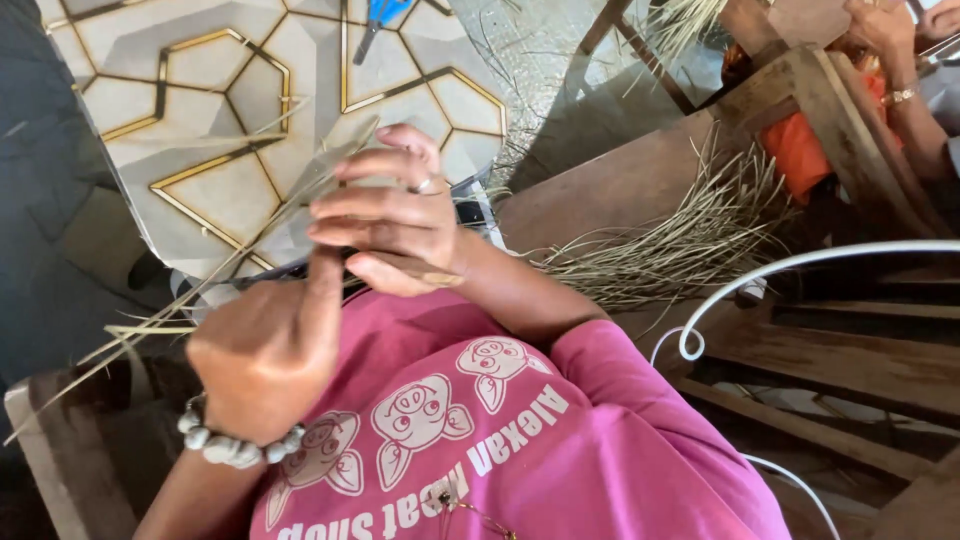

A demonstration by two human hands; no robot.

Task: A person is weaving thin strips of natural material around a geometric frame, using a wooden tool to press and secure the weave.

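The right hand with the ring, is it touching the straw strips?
Touching. The head view shows the right hand with its fingers closed on the straw strips.

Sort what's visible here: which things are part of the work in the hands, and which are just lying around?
In use:
- left hand, closed on the dry straw strips
- right hand, pinching those strips
- loose straw pile on the bench, probably the supply

Lying about:
- blue-handled scissors on the patterned board
- white wire frame
- another person's hand, far right

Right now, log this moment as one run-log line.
left hand: gripping dried straw strips | right hand: pinching same strips | nearby: straw pile, blue scissors
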